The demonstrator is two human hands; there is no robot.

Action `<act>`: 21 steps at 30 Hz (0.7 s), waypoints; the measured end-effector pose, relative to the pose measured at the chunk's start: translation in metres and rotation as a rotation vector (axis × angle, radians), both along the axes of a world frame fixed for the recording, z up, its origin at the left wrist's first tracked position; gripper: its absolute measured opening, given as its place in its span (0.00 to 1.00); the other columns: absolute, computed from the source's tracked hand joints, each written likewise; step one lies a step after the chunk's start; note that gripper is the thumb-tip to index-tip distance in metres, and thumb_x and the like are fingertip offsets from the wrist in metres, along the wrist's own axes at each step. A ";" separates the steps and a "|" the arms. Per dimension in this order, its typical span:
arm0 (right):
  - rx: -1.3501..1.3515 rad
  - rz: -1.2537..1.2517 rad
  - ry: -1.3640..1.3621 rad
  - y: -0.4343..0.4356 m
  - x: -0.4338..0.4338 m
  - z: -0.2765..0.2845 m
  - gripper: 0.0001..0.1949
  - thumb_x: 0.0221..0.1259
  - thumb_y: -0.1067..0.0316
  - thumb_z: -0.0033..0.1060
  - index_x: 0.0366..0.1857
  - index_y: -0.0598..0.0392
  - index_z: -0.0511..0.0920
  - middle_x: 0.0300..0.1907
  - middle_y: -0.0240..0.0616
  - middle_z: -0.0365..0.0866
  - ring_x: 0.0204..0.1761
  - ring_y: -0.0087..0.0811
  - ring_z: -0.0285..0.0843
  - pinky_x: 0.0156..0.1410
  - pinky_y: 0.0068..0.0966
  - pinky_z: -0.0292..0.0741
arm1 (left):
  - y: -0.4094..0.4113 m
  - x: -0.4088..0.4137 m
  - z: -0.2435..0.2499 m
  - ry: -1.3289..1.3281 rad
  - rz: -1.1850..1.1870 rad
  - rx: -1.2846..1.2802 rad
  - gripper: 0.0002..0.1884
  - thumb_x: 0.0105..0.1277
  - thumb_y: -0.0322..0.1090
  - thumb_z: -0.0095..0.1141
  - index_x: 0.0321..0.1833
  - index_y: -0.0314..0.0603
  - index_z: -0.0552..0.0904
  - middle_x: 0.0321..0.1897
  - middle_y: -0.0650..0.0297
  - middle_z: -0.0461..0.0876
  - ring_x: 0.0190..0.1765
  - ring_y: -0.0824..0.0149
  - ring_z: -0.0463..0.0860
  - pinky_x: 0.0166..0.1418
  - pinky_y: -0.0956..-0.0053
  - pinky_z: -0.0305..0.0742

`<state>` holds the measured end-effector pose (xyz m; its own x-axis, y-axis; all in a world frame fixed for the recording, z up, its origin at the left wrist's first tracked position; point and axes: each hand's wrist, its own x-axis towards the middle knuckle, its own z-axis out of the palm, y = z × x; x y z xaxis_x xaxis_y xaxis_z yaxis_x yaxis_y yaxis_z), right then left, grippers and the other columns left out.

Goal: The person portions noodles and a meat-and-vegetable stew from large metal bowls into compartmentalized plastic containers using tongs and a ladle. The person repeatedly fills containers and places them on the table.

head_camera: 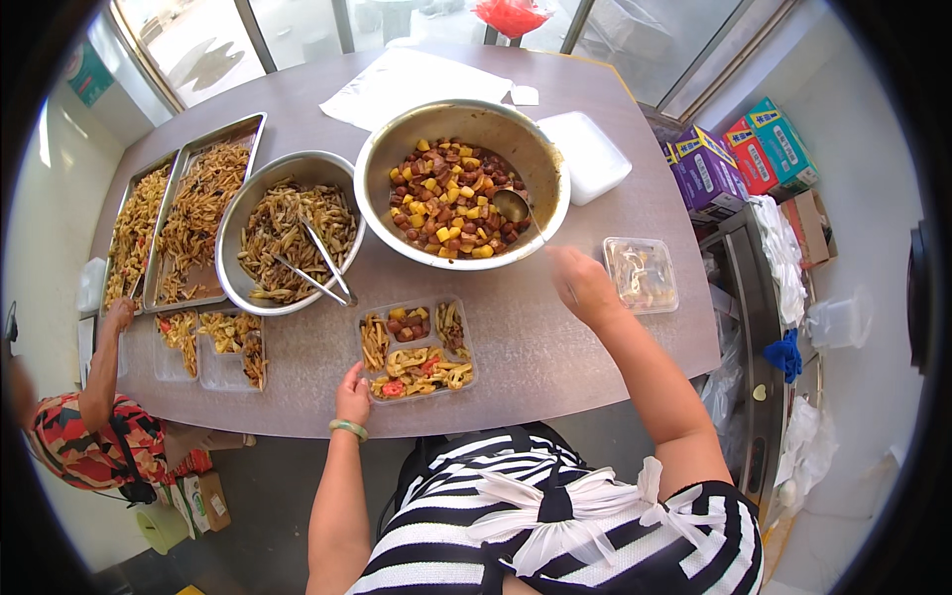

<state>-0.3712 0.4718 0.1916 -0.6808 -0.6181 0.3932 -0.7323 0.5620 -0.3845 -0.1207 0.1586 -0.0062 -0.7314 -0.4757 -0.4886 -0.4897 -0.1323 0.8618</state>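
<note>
My left hand (353,394) touches the left edge of a clear plastic compartment tray (476,378), which holds brown strips, chunks of meat and yellow cubes, green vegetable pieces, and cauliflower-like pieces with red bits. My right hand (584,284), somewhat blurred, is closed around the handle of a metal ladle (512,206). The ladle's bowl rests inside a large steel basin (550,160) of meat chunks and yellow cubes. Right of that hand lies a lidded plastic container (640,275) with food inside. Metal tongs (323,256) lie in a smaller steel bowl (223,238) of greenish-brown vegetable strips.
Two metal trays (258,134) of food stand at the left. Below them sit part-filled clear containers (223,378). A co-worker's hand (120,312) reaches to the outer tray. A white plastic sheet (413,82) and stacked white containers (587,152) lie at the table's far side.
</note>
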 end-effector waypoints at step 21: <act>-0.509 -0.357 -0.591 0.000 -0.002 -0.007 0.12 0.68 0.65 0.42 0.37 0.62 0.76 0.23 0.36 0.77 0.25 0.22 0.78 0.31 0.19 0.75 | -0.001 0.002 -0.006 0.060 0.030 0.059 0.22 0.66 0.28 0.43 0.63 0.38 0.67 0.20 0.71 0.70 0.19 0.78 0.68 0.24 0.82 0.66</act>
